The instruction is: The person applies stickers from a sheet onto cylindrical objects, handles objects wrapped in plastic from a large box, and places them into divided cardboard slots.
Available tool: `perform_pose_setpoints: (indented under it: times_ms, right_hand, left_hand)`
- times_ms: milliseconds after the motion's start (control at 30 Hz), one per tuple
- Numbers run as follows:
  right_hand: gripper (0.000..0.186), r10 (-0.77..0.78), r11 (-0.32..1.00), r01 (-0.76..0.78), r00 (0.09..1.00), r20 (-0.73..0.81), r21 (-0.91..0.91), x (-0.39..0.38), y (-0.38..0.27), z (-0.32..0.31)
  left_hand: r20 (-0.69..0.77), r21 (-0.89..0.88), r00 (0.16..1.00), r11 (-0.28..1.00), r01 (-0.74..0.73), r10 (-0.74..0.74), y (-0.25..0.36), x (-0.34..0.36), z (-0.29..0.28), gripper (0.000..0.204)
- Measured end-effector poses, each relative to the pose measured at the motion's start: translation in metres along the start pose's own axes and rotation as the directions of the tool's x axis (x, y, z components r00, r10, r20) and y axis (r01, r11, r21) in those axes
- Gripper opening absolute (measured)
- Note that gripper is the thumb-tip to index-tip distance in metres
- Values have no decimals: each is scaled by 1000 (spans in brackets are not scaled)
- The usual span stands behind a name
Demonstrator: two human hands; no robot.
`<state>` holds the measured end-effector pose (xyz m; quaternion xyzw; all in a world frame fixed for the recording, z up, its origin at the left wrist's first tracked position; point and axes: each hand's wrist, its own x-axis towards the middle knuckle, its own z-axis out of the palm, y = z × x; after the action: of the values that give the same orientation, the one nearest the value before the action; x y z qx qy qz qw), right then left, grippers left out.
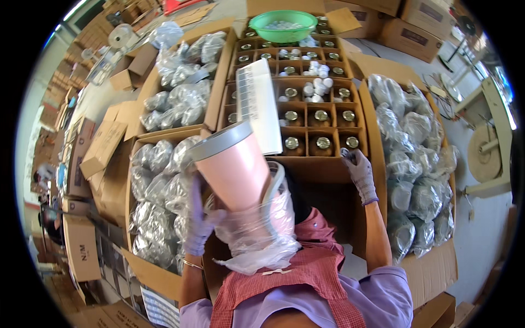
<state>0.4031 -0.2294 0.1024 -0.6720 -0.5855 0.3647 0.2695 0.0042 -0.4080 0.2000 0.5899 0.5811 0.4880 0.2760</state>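
Observation:
A large pink tumbler (235, 175) with a grey rim leans in front of me, its lower part in a clear plastic bag (262, 240). A grey curved handle (272, 191) shows on its right side. My left hand (199, 218), in a pale glove, is closed around the tumbler's left side, thumb toward the bag. My right hand (361, 174), gloved too, is at the near right corner of a divided carton (311, 160). Its fingers are pinched beside a shiny round top (351, 142); what they hold, if anything, is too small to make out.
Several shiny tops and white round pieces (316, 89) fill the carton's cells. A white printed sheet (262, 109) lies over its left side. A green bowl (283, 26) stands at the far end. Cartons of plastic-wrapped items stand left (158, 202) and right (410, 164).

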Motion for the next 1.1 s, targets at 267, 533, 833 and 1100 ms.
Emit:
perform_pose_setpoints:
  times_ms: [267, 533, 833, 1100]
  right_hand:
    - [55, -688, 642, 107, 517, 508, 760, 20, -206, 74]
    - [33, -748, 660, 604, 588, 310, 447, -16, -235, 64]
    - [78, -920, 346, 832, 209, 332, 434, -63, -286, 17]
    - [41, -896, 376, 925, 377, 235, -49, -30, -249, 8]
  left_hand:
    - [152, 442, 988, 892, -93, 28, 21, -12, -24, 47]
    - [200, 359, 970, 911, -203, 137, 54, -7, -25, 19]
    - [87, 478, 804, 683, -552, 588, 149, 97, -46, 8]
    - [-160, 534, 857, 773, -342, 490, 59, 129, -61, 43]
